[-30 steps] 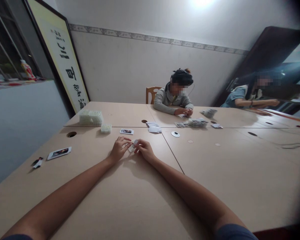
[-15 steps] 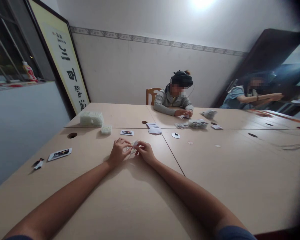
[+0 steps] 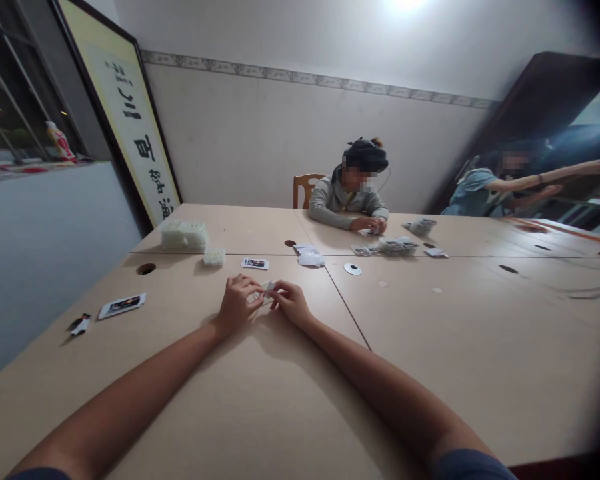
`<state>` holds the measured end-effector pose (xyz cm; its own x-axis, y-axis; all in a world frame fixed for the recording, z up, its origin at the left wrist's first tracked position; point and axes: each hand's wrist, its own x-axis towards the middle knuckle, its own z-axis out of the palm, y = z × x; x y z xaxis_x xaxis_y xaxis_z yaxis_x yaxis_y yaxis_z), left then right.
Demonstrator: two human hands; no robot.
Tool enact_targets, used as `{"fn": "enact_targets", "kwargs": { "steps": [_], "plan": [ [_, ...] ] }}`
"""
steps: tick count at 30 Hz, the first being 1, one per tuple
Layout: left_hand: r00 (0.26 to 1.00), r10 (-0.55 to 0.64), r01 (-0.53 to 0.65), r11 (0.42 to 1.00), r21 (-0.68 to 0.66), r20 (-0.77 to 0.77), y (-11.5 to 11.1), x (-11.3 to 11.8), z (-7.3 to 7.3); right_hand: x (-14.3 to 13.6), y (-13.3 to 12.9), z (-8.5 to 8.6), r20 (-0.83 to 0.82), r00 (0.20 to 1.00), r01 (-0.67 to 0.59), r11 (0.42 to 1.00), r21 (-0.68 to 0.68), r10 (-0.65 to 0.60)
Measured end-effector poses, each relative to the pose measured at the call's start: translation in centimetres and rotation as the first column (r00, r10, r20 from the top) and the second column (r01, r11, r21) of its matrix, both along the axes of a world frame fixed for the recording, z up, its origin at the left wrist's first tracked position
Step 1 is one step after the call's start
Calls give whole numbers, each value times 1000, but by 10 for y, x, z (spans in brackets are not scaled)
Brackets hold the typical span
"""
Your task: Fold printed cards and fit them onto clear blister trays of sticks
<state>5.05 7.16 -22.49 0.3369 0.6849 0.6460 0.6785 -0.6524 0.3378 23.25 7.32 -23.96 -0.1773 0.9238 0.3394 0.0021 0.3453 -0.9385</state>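
Over the middle of the table, both my hands meet at a thin, pale, flat piece [image 3: 269, 287], too small to name for sure. My left hand [image 3: 236, 301] has thumb and fingers closed at its left edge, where something clear shows beneath. From the other side, my right hand [image 3: 291, 303] pinches the pale piece, which is tilted up between the fingertips. Just beyond my hands lies a small stack of printed cards [image 3: 255, 264]. A low pile of clear plastic pieces [image 3: 214, 257] is to the left of it.
A larger clear plastic stack [image 3: 184, 237] stands at the far left. White cards [image 3: 310, 257] lie beyond my right hand, near a round white disc [image 3: 353, 269]. More printed cards [image 3: 123, 306] are at left. A person [image 3: 347, 193] handles something across the table; another [image 3: 495, 183] is far right.
My hands stay almost in place, and the pale piece between them is tilted a little differently. At far right, the other person's arms have reached further right.
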Motion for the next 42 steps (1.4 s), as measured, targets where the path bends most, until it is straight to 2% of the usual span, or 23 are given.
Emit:
{"fn": "enact_targets", "kwargs": {
  "steps": [34, 42],
  "plan": [
    [998, 60, -61, 998, -20, -17, -4, 4, 3, 1, 0, 0, 9, 1000, 1, 1000, -4, -1],
    [999, 39, -39, 999, -17, -6, -5, 5, 4, 2, 0, 2, 14, 1000, 6, 1000, -2, -6]
  ]
}}
